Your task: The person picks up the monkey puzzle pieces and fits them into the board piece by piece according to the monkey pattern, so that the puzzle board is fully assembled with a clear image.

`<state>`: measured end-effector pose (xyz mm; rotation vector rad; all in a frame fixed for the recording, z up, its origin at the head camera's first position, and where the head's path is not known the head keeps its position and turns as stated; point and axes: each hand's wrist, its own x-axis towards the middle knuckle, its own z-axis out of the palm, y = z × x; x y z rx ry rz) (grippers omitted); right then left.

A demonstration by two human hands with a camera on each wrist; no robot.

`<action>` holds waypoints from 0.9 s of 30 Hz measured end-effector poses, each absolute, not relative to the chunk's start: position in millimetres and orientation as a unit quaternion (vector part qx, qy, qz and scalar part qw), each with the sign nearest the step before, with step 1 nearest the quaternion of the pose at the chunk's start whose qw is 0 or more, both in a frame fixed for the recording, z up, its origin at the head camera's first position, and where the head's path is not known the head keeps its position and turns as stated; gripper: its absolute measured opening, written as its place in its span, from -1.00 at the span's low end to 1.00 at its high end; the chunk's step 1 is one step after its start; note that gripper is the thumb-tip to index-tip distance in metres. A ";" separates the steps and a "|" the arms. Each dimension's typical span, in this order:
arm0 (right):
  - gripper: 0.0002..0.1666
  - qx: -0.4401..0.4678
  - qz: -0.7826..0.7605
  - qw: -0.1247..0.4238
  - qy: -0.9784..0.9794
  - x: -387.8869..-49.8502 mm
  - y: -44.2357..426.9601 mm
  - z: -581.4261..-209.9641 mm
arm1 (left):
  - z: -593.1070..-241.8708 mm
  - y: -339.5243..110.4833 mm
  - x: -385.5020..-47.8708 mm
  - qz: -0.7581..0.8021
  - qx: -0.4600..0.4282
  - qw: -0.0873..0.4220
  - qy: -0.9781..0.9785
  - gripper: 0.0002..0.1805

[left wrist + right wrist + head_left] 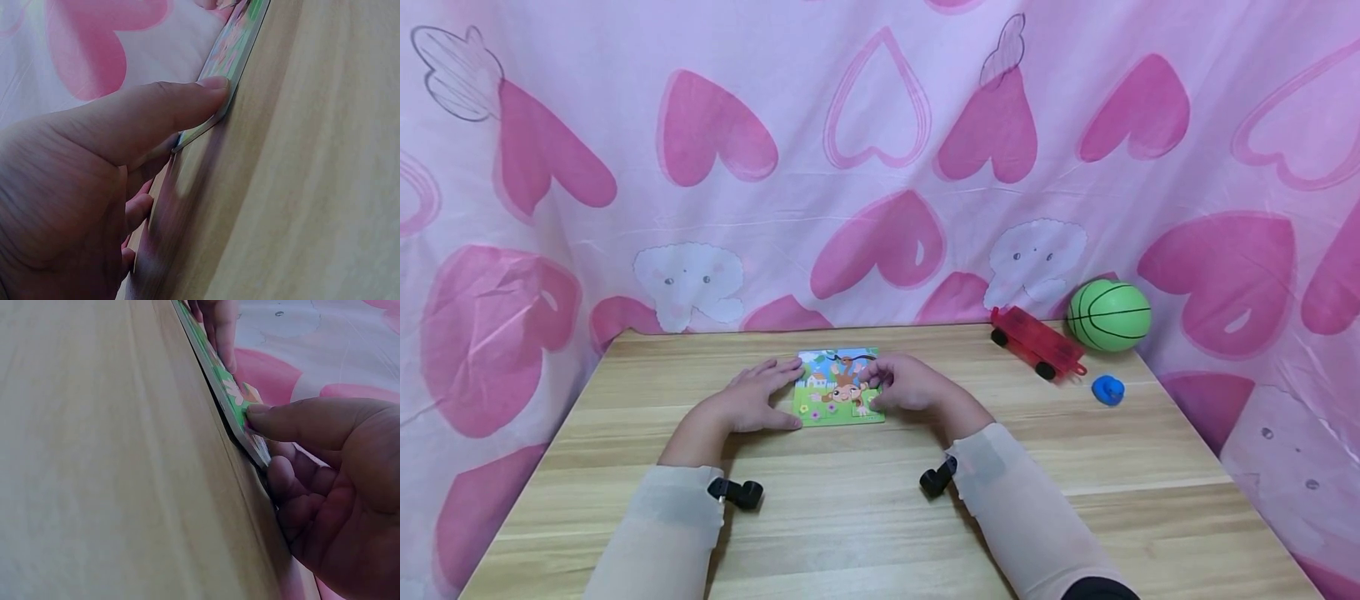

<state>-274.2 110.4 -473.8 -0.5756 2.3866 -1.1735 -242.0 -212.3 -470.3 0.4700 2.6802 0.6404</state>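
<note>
A small square jigsaw puzzle [827,400] with a cartoon monkey picture lies flat on the wooden table. At its left side, my left hand [752,398] has its fingers spread, the thumb [209,87] resting on the near left corner. My right hand [910,385] is at the right side with curled fingers. It pinches a puzzle piece [861,409] at the near right corner. In the right wrist view, that piece [252,394] stands slightly tilted up beside the thumb [269,419]. Part of the puzzle's right side is hidden by my right hand.
At the back right of the table [850,517] are a red toy cart [1037,342] with black wheels, a green ball [1108,315] with black lines and a small blue toy [1108,390]. A pink heart-patterned curtain [790,242] hangs behind the table.
</note>
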 end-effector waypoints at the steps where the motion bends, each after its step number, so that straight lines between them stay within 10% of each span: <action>1: -0.57 -0.208 -0.415 0.207 0.861 -274.4 110.4 -473.6 | -470.0 -212.3 -242.1 0.226 0.168 0.171 0.944 0.11; 27: -0.57 -0.225 -0.380 0.191 0.876 -274.0 113.9 -464.0 | -465.2 -212.8 -239.8 0.236 0.174 0.166 0.941 0.09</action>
